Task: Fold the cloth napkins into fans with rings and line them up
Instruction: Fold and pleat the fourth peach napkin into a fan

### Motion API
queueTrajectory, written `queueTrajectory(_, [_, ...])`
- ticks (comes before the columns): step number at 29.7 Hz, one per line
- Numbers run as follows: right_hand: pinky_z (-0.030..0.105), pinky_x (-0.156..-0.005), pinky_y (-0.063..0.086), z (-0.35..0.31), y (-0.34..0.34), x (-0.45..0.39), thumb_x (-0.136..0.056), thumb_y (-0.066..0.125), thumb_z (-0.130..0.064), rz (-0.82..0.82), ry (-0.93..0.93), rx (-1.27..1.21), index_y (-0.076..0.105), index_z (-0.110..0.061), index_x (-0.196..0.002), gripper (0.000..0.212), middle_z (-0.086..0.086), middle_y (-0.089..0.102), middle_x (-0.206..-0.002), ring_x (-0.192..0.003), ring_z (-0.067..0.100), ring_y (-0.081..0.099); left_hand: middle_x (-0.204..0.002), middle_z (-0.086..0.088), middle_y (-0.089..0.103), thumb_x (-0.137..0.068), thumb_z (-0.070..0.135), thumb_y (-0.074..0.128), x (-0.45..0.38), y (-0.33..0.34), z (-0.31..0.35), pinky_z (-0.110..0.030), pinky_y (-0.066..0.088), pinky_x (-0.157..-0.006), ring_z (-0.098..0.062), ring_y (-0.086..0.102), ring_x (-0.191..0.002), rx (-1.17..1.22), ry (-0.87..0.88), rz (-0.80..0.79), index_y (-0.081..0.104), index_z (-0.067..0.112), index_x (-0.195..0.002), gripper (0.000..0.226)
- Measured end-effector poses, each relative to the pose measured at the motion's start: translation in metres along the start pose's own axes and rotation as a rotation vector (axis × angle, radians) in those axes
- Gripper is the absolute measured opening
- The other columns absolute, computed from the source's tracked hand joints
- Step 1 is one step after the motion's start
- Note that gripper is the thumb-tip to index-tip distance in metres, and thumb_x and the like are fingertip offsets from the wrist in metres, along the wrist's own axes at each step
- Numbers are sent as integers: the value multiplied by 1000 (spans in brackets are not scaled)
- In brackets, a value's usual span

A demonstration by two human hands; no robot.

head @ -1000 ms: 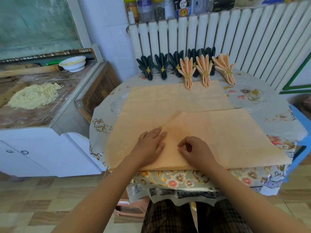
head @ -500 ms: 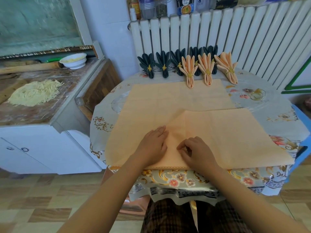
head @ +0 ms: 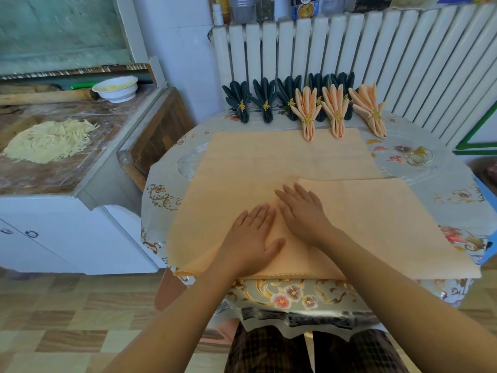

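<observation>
Both hands have changed since a moment ago: the right hand (head: 302, 214) had its fingers curled and pinching at the fold, and now its fingers lie straight and flat, moved a bit farther up the cloth. The left hand (head: 252, 238) lies flat too, just beside it. Neither grip holds anything; both only press on the peach napkin (head: 376, 224), which is spread on the near side of the bench (head: 457, 195). I think the fold is being smoothed down, so pleating comes next. A loose gold ring (head: 419, 156) waits far to the right. Finished fans (head: 309, 111) stand in a row at the far edge.
</observation>
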State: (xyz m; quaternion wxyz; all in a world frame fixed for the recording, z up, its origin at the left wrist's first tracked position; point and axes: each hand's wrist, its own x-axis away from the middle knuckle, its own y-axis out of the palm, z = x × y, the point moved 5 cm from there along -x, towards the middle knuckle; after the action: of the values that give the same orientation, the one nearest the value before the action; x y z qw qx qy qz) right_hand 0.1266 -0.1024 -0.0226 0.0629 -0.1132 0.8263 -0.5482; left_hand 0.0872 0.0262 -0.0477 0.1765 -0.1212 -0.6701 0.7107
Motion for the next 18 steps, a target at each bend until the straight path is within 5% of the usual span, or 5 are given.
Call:
queueTrajectory(4, [40,-116,-5,26,15,-18,-102,12,-42,-113,61,209,4,-35,-150,50,-11,1,-158,-146,13,-5,-161,1,-9,-85,65,-1,-1,0,2,-32,-8,-119,-10,-11,-147,0,9,1,-6,19,-153,82])
queueTrajectory(8, [47,-116,-7,46,10,-30,-100,11,-44,-99,165,233,1,-36,-150,52,-11,0,-158,-146,19,-5,-161,1,-10,-96,58,14,0,1,-1,-33,-8,-119,-10,-12,-146,11,10,1,-6,19,-153,72])
queueTrajectory(14, [45,-116,-10,33,-5,-10,-100,12,-43,12,187,310,-1,-18,-152,59,1,-5,-159,-145,21,-12,-160,2,-12,-97,58,15,0,1,-1,-33,-8,-119,-10,-13,-146,13,6,-23,-6,23,-153,69])
queueTrajectory(18, [37,-112,-19,5,10,63,-73,-17,-69,-34,54,279,-3,-16,-151,96,1,-7,-159,-145,16,-14,-160,3,-11,-97,58,18,-2,0,-4,-33,-7,-119,-9,-11,-146,24,-3,-22,-4,23,-153,70])
